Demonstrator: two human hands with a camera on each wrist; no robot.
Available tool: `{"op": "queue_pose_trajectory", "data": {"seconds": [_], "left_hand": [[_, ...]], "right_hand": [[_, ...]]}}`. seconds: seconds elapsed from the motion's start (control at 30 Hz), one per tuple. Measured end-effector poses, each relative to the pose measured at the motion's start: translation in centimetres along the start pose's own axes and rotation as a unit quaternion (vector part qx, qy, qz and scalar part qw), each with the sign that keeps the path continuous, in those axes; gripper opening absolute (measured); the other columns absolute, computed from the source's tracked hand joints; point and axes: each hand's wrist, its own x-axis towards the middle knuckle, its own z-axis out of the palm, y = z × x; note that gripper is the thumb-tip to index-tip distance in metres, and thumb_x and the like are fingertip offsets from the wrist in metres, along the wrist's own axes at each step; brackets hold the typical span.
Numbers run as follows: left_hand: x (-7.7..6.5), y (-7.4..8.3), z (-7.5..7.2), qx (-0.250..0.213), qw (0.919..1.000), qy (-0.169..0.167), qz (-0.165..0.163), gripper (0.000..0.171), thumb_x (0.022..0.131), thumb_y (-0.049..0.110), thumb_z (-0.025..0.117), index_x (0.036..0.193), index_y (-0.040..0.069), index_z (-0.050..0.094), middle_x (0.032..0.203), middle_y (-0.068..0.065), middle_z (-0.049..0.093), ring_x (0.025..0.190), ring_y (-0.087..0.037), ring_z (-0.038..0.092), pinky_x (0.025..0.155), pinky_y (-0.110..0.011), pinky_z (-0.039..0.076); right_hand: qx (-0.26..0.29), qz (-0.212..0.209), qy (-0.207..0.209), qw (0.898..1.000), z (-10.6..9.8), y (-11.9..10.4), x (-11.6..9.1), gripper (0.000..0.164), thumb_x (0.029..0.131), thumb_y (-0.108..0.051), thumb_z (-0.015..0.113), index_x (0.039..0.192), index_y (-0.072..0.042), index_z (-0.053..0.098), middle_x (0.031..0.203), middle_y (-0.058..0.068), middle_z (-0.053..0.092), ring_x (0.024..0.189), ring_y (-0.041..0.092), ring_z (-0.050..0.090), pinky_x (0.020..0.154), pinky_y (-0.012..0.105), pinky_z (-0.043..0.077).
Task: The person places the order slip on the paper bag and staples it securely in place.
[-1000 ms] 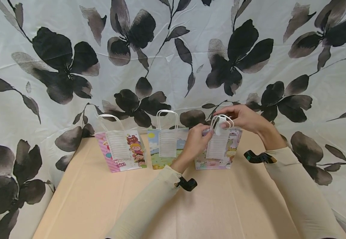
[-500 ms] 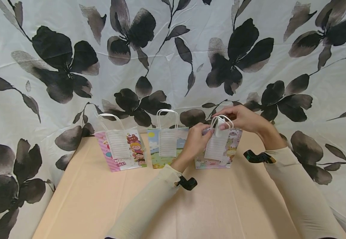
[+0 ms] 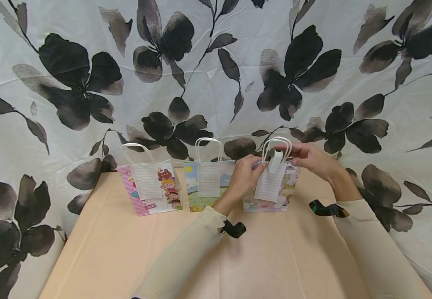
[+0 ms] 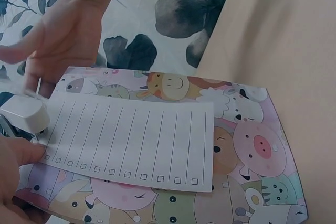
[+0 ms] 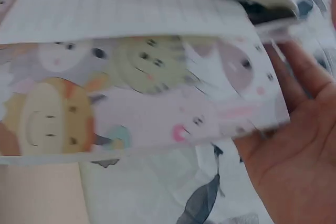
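Note:
A paper gift bag printed with cartoon animals stands at the right of the row. My left hand pinches its top edge together with a lined checklist lying against the front. A small white stapler straddles that edge between the white handles; the left thumb is close beside it in the left wrist view. My right hand is at the bag's right corner with its fingers extended, some of them behind the bag. In the right wrist view its palm shows, and the thumb is apart from the stapler.
Two more gift bags stand to the left: a pink striped one and a blue and green one, each with a lined sheet on its front. The beige table meets a floral cloth backdrop behind.
My right hand has moved slightly right and lower, its fingers loosening from the stapler. The bag handles now rise more upright and the stapler shows more fully. The left hand has stayed put.

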Motion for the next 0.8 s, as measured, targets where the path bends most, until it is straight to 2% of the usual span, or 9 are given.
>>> {"op": "queue_pose_trajectory", "data": {"seconds": [0.07, 0.13, 0.23, 0.37, 0.53, 0.73, 0.8], "left_hand": [[0.0, -0.1, 0.0, 0.001, 1.0, -0.001, 0.0, 0.025, 0.102, 0.018, 0.063, 0.119, 0.002, 0.073, 0.106, -0.007, 0.069, 0.095, -0.014, 0.066, 0.083, -0.026, 0.055], [0.0, -0.2, 0.0, 0.005, 1.0, -0.001, 0.002, 0.025, 0.102, 0.018, 0.063, 0.119, 0.003, 0.073, 0.106, -0.006, 0.069, 0.095, -0.014, 0.066, 0.083, -0.025, 0.055], [0.0, -0.3, 0.0, 0.008, 1.0, 0.002, 0.005, 0.024, 0.102, 0.019, 0.064, 0.117, 0.003, 0.074, 0.104, -0.006, 0.069, 0.093, -0.013, 0.065, 0.08, -0.024, 0.054], [0.1, -0.3, 0.0, 0.011, 0.9998, 0.009, 0.012, 0.022, 0.101, 0.018, 0.065, 0.114, 0.004, 0.075, 0.101, -0.005, 0.069, 0.089, -0.012, 0.064, 0.078, -0.022, 0.052], [0.0, -0.3, 0.0, 0.016, 0.9996, 0.01, 0.022, 0.02, 0.101, 0.017, 0.064, 0.112, 0.005, 0.076, 0.099, -0.005, 0.069, 0.088, -0.011, 0.063, 0.078, -0.021, 0.051], [-0.3, -0.2, -0.2, 0.015, 0.9997, 0.008, 0.016, 0.019, 0.101, 0.016, 0.064, 0.111, 0.005, 0.076, 0.1, -0.004, 0.068, 0.089, -0.012, 0.063, 0.079, -0.022, 0.051], [-0.4, -0.2, -0.3, 0.006, 0.9999, 0.001, 0.012, 0.021, 0.102, 0.017, 0.062, 0.114, 0.005, 0.074, 0.103, -0.004, 0.067, 0.094, -0.012, 0.063, 0.084, -0.025, 0.052]], "right_hand": [[-0.021, -0.004, 0.008, 1.0, 1.0, 0.0, 0.0, 0.057, 0.093, -0.007, 0.074, 0.144, 0.001, 0.051, 0.117, 0.007, 0.068, 0.099, 0.017, 0.068, 0.08, 0.029, 0.056], [-0.059, -0.002, 0.033, 0.998, 2.1, -0.2, 0.2, 0.063, 0.085, -0.013, 0.083, 0.14, 0.0, 0.055, 0.112, 0.01, 0.07, 0.093, 0.018, 0.071, 0.075, 0.029, 0.058], [-0.114, -0.006, 0.074, 0.991, 3.4, -0.5, 0.4, 0.064, 0.079, -0.02, 0.089, 0.133, -0.003, 0.061, 0.108, 0.014, 0.071, 0.086, 0.02, 0.072, 0.07, 0.029, 0.058], [-0.132, -0.007, 0.105, 0.986, 4.0, -0.6, 0.3, 0.059, 0.079, -0.016, 0.089, 0.131, -0.006, 0.063, 0.107, 0.015, 0.071, 0.081, 0.021, 0.071, 0.066, 0.03, 0.057], [-0.116, 0.003, 0.107, 0.988, 3.9, -0.1, 0.0, 0.056, 0.081, -0.02, 0.088, 0.131, -0.012, 0.065, 0.102, 0.013, 0.072, 0.079, 0.021, 0.07, 0.064, 0.031, 0.057], [-0.125, -0.019, 0.117, 0.985, 4.4, -0.2, -0.1, 0.042, 0.082, -0.018, 0.087, 0.116, -0.004, 0.069, 0.098, 0.013, 0.074, 0.079, 0.019, 0.071, 0.064, 0.028, 0.057], [-0.129, -0.029, 0.116, 0.984, 4.5, -0.3, -0.2, 0.04, 0.083, -0.016, 0.086, 0.117, -0.003, 0.068, 0.1, 0.014, 0.074, 0.08, 0.018, 0.071, 0.065, 0.027, 0.057]]}}
